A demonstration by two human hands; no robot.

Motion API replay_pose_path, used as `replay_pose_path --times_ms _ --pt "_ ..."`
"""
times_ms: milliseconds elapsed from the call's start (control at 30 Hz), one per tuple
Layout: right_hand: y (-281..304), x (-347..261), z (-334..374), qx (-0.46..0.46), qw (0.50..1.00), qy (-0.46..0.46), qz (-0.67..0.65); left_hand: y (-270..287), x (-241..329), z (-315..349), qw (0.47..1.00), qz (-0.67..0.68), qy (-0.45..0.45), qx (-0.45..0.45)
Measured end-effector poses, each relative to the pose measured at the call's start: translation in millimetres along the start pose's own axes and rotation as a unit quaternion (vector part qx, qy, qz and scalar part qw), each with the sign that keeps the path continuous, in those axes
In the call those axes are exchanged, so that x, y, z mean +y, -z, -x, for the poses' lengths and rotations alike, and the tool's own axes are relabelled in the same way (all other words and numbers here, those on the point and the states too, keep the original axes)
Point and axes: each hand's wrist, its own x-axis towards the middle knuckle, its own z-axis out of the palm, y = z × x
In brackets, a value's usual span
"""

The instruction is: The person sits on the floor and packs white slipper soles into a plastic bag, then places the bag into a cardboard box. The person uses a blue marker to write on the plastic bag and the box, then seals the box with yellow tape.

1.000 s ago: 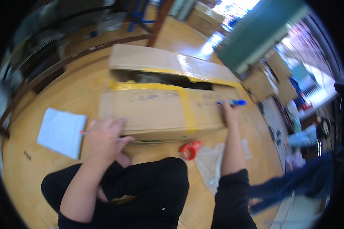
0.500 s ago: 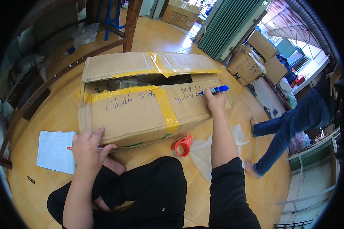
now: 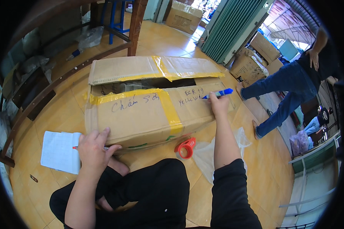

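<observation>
A large cardboard box [image 3: 137, 118] with yellow tape and dark handwriting lies on the tiled floor in front of my crossed legs. My right hand [image 3: 220, 105] is closed round a blue marker [image 3: 223, 92], whose tip touches the box near the handwriting on the right. At the box's near left corner rests my left hand [image 3: 93, 150]. A thin pen [image 3: 75, 147] with a red end pokes out on both sides of this hand, held across it. Next to it is an open notebook [image 3: 59, 150]. The box's far flap [image 3: 126, 68] is partly raised, showing a dark gap with something clear inside.
A red tape dispenser [image 3: 185, 148] stands by the box's near side, beside a clear plastic bag [image 3: 204, 160]. A person in jeans [image 3: 283, 89] is at the right. A wooden frame [image 3: 135, 26] borders the left. Cardboard boxes [image 3: 183, 17] stand farther back.
The marker tip has shifted slightly along the line of writing, with a little more ink behind it. The person in jeans has stepped farther back. The view has shifted slightly.
</observation>
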Motion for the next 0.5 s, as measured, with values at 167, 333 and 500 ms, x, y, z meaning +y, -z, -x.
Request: replay_pose_path --times_ms 167,333,500 --pt "0 5 -1 0.083 0.996 -0.027 -0.018 3 3 -3 1.000 0.020 0.003 -0.010" --pt "5 9 -14 0.091 0.955 0.085 0.271 0 -2 1 0.999 0.026 -0.003 -0.021" --pt "27 31 -40 -0.074 0.994 -0.028 0.080 -10 -6 8 0.998 0.033 0.009 -0.055"
